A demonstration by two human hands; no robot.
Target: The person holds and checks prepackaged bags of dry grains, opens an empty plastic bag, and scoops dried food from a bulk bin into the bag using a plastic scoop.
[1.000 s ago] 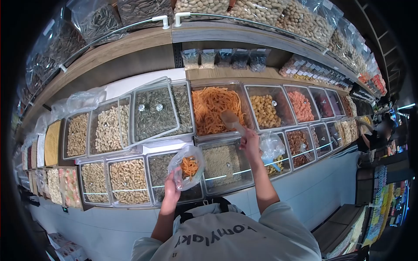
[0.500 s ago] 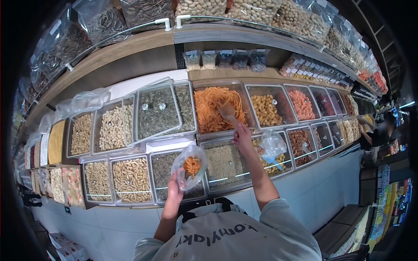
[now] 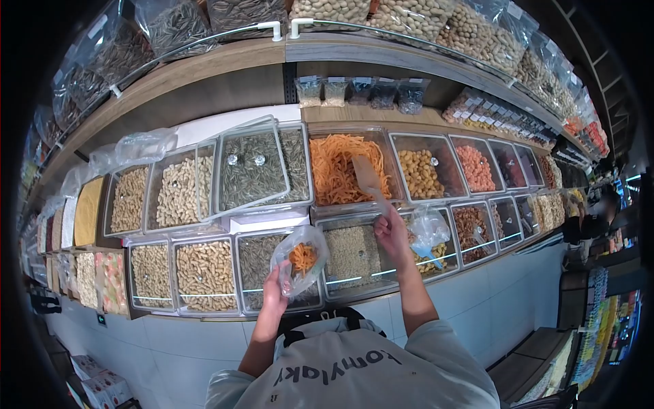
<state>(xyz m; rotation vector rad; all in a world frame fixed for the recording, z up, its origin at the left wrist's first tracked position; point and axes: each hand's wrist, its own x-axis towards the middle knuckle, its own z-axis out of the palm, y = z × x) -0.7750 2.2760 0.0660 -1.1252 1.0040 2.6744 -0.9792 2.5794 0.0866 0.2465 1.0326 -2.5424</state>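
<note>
My left hand (image 3: 274,292) is closed on the near left edge of a clear plastic bag (image 3: 315,276). A small heap of shredded orange strips (image 3: 302,258) lies inside the bag, over the front row of bins. My right hand (image 3: 393,240) grips the handle of a translucent scoop (image 3: 368,176). The scoop's blade is over the right part of an uncovered bin of the same orange strips (image 3: 334,163); whether it touches them I cannot tell. Below my right hand is a lidded bin of small pale seeds (image 3: 351,252).
A loose clear lid (image 3: 283,160) lies tilted over the sunflower seed bin (image 3: 248,170). Peanut bins (image 3: 204,273) stand at left, a bin of brown nuts (image 3: 417,170) at right. A plastic bag with a blue scoop (image 3: 429,235) rests on the front row. Another person (image 3: 582,221) is far right.
My right hand has drawn back towards me and slightly right, pulling the scoop's blade towards the bin's near right side. The bag in my left hand has barely shifted; the view has moved slightly.
</note>
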